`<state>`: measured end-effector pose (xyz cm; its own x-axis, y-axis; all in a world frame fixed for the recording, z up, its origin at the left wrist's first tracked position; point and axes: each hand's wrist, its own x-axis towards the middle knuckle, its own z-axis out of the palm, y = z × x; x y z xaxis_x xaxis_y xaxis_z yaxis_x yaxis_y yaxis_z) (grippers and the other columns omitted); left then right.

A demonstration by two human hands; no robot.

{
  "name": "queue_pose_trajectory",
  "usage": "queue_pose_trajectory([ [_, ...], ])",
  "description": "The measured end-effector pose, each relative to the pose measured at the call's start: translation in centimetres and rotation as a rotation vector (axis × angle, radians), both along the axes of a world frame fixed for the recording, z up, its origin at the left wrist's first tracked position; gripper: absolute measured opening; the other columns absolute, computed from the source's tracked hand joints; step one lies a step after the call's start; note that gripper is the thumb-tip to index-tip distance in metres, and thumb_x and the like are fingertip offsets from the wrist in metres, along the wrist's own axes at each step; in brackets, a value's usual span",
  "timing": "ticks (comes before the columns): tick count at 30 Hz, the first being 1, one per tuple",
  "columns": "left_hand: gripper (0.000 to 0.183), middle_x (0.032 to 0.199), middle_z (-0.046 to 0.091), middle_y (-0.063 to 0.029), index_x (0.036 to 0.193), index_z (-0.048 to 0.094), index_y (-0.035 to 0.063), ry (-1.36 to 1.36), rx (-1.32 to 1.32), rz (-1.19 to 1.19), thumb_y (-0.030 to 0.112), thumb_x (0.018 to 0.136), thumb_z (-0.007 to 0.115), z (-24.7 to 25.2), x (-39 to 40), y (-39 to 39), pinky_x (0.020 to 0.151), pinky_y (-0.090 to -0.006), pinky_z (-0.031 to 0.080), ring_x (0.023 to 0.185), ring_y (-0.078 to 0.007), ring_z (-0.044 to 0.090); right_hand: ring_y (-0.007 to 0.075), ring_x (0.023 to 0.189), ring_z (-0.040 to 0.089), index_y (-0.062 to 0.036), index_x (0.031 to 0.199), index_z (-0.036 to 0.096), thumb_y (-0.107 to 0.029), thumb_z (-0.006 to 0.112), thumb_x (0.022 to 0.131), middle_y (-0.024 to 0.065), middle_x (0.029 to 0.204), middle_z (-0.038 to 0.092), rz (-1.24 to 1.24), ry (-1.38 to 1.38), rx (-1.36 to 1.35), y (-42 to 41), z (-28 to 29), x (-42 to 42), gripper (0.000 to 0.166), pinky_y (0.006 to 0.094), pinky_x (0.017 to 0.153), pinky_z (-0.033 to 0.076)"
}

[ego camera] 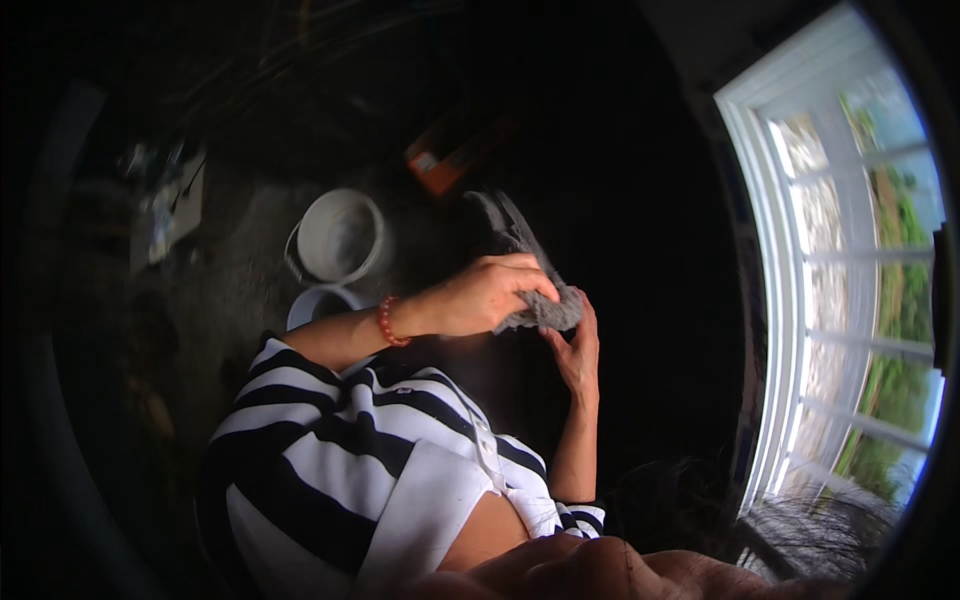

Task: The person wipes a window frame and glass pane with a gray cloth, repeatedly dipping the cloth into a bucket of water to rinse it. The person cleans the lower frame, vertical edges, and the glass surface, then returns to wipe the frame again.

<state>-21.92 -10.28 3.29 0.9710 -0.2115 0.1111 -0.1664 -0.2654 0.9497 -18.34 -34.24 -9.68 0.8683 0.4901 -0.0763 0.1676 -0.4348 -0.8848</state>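
A grey, fluffy cloth (pixel 551 311) is bunched up in front of my chest, with its loose end trailing upward in a blur. My left hand (pixel 487 296), with a red bead bracelet (pixel 387 321) at the wrist, grips the cloth from above. Close to it, my right hand (pixel 579 345) pinches the cloth's right end between thumb and fingers. Part of the right fingers is hidden behind the fabric. The dark area beneath both hands is too dim to make out.
A white bucket (pixel 306 236) with a handle stands left of my hands. Another pale round container (pixel 306 304) is partly hidden behind my left forearm. Farther ahead lies an orange box (pixel 439 169). Small blurred items rest on a pale panel (pixel 191 199) at left. A white-framed window (pixel 754 195) is at right.
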Motion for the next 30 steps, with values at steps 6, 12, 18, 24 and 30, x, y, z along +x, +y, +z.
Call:
queue_pose_trajectory([
  [6,0.035,0.105,0.056,-0.0062,0.114,0.061,0.0004,0.132,-0.415,0.384,-0.010,0.081,0.054,-6.2,-11.6,5.3,0.088,-0.0283,0.045,0.100,-0.0168,0.056,0.0254,0.114,0.059,0.0008,0.122,0.059,-0.009,0.051,0.093,0.0165,0.120,0.063,0.268,0.250,0.101,8.7,-8.5,-4.9,0.031,0.0341,0.096,0.045],
  [12,0.033,0.112,0.057,-0.0083,0.119,0.058,0.0008,0.234,-0.478,0.741,0.000,0.086,0.056,-7.0,-11.6,1.0,0.093,-0.0309,0.043,0.107,-0.0182,0.055,0.0190,0.114,0.054,0.0013,0.130,0.052,-0.011,0.052,0.094,0.0101,0.125,0.058,0.553,0.793,0.106,10.7,-8.3,-1.0,0.038,0.0325,0.099,0.043],
  [18,0.035,0.110,0.058,-0.0059,0.126,0.052,0.0038,0.304,-0.709,1.279,0.009,0.092,0.057,-11.7,-15.5,-1.4,0.087,-0.0268,0.047,0.099,-0.0111,0.056,0.0142,0.083,0.058,0.0001,0.123,0.055,0.005,0.046,0.085,0.0037,0.096,0.064,0.981,0.606,-0.030,15.3,-14.5,-1.1,0.040,0.0275,0.079,0.047],
  [24,0.034,0.107,0.061,-0.0058,0.124,0.051,-0.0010,0.273,-0.739,1.740,0.013,0.093,0.055,-11.2,-22.1,1.6,0.088,-0.0263,0.046,0.098,-0.0108,0.057,0.0070,0.085,0.045,-0.0026,0.105,0.057,-0.021,0.055,0.099,-0.0038,0.089,0.053,0.742,0.818,0.143,23.5,-12.5,-7.2,0.020,0.0230,0.082,0.040],
  [30,0.033,0.121,0.059,-0.0086,0.126,0.049,0.0012,0.080,-0.908,1.680,0.013,0.096,0.051,-17.0,-20.6,9.4,0.097,-0.0330,0.042,0.113,-0.0170,0.055,0.0067,0.076,0.046,-0.0077,0.097,0.058,-0.032,0.055,0.099,-0.0038,0.086,0.054,0.559,0.658,0.311,34.1,-11.9,-3.0,0.024,0.0239,0.069,0.039],
])
